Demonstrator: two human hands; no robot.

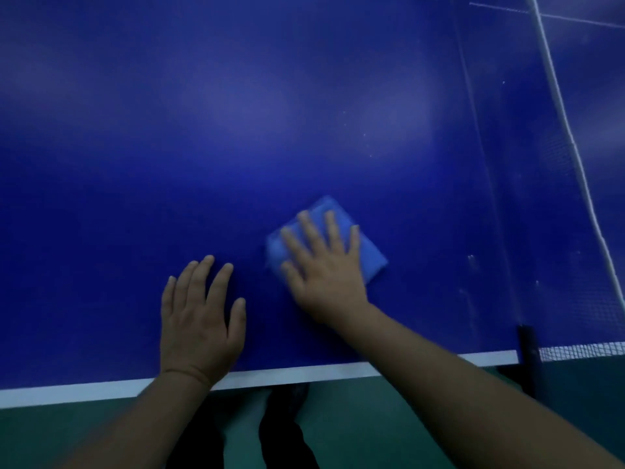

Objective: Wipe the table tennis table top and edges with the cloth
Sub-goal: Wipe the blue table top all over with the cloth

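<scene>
The dark blue table tennis table top (236, 130) fills most of the view, with a white line along its near edge (84, 390). A folded light blue cloth (370, 257) lies flat on the top, a little in from that edge. My right hand (321, 262) presses on the cloth with spread, straight fingers and covers most of it. My left hand (201, 316) rests flat on the bare table top to the left of the cloth, fingers straight, holding nothing.
The net (575, 164) with its white top band runs across the table at the right, held by a black post (527, 353) at the near edge. Small pale specks dot the top near the net. Green floor (389, 418) and my dark trouser legs show below the edge.
</scene>
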